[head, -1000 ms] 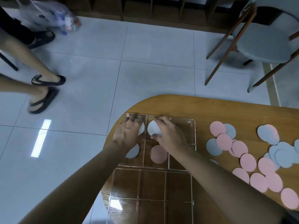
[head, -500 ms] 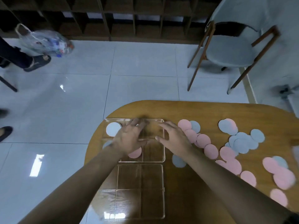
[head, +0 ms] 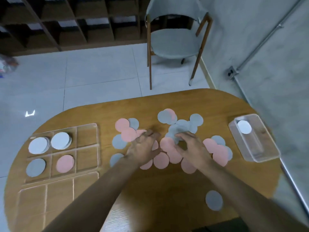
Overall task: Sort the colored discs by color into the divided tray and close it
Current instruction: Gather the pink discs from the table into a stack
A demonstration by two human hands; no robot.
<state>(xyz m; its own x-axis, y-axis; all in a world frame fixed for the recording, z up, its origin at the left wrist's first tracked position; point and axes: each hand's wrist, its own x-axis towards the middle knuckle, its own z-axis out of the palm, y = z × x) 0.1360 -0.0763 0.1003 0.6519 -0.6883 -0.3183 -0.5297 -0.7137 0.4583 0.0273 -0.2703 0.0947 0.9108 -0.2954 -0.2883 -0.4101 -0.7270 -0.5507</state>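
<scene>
Lying mid-frame, pink discs (head: 161,160) were pressed under straight fingers of the left hand (head: 142,148), a grey disc (head: 175,133) pinched by the right hand (head: 192,146).

Looks like an office or studio back room, not a home: dark open cubby shelving (head: 75,22) along the far side, pale glossy floor tiles (head: 100,72), and a bare grey cement-look wall (head: 270,91) with surface-run metal conduit (head: 260,41) and a junction box (head: 231,73). Furniture in view: an oval wooden table (head: 167,190) and a grey padded chair (head: 173,41) on wooden legs.
</scene>
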